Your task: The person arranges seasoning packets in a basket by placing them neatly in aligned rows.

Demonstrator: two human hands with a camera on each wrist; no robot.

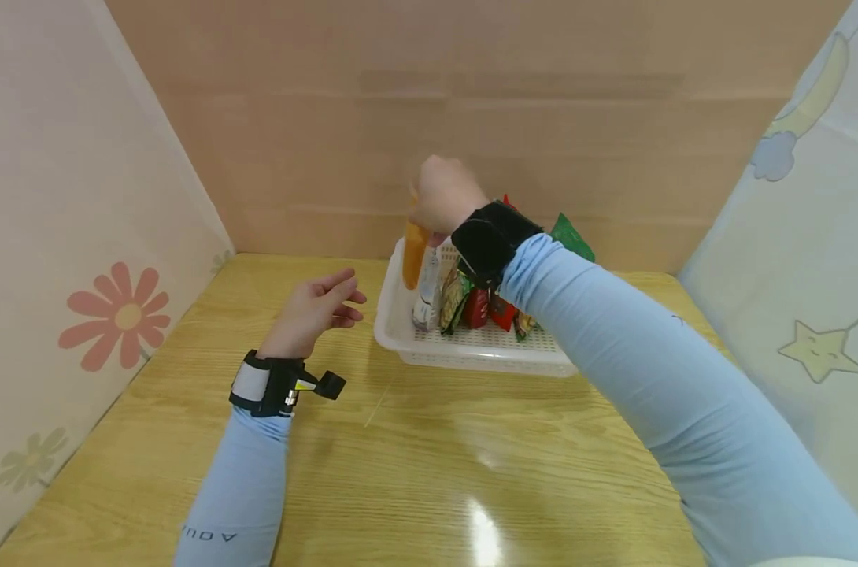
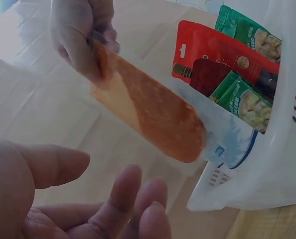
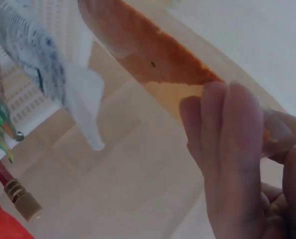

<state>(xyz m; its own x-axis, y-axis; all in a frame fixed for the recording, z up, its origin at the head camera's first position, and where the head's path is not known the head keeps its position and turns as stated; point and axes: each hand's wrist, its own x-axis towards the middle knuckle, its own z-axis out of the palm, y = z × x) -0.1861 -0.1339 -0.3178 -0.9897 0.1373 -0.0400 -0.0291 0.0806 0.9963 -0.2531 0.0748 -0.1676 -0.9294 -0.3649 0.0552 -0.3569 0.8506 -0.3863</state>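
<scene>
The right hand [image 1: 443,197] pinches an orange packet [image 1: 413,253] by its top, hanging over the left end of the white basket [image 1: 471,350] — already packed with upright snack packs [image 2: 227,69]. The left hand [image 1: 316,309] waits released above the bench [image 1: 415,472]; I'd judge the work nearly done.

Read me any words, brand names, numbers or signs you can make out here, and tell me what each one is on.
"AOU": pale letters on the left sleeve, seen upside down and cut off at the arm's edge, so the word may be longer.
Red packet in the white basket: its print is too blurred to read.
Green packets: print too small to read.
White packet: dark print, blurred.
Orange packet held by the right hand: no text visible.
</scene>
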